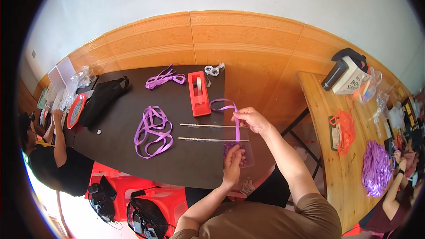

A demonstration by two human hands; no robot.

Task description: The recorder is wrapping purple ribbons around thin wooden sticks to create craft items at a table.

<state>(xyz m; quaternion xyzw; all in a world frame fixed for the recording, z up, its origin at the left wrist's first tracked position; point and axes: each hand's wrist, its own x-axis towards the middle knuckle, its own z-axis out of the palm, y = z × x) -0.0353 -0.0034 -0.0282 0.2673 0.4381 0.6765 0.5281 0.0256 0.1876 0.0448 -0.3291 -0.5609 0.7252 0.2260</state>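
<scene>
My right hand point(251, 120) pinches a purple ribbon point(237, 128) between thumb and fingers. One part of the ribbon loops back over the table; another hangs down across two long thin metal rods point(208, 125), which look spiralled at their left ends and stick out past the table's right edge. Below the lower rod, my left hand point(232, 163) is raised with its fingers loosely bent and apart, nothing visible in them. Behind that hand is a translucent box point(248, 155) with purple pieces in it. Loose purple ribbon point(141, 137) lies coiled left of the rods.
A red tape dispenser point(199, 94) and white-handled scissors point(214, 70) lie beyond the rods on the dark table point(119, 159). More ribbon point(164, 79) and a black bag point(104, 102) are farther left. People work at both sides; a wooden table point(341, 186) stands right.
</scene>
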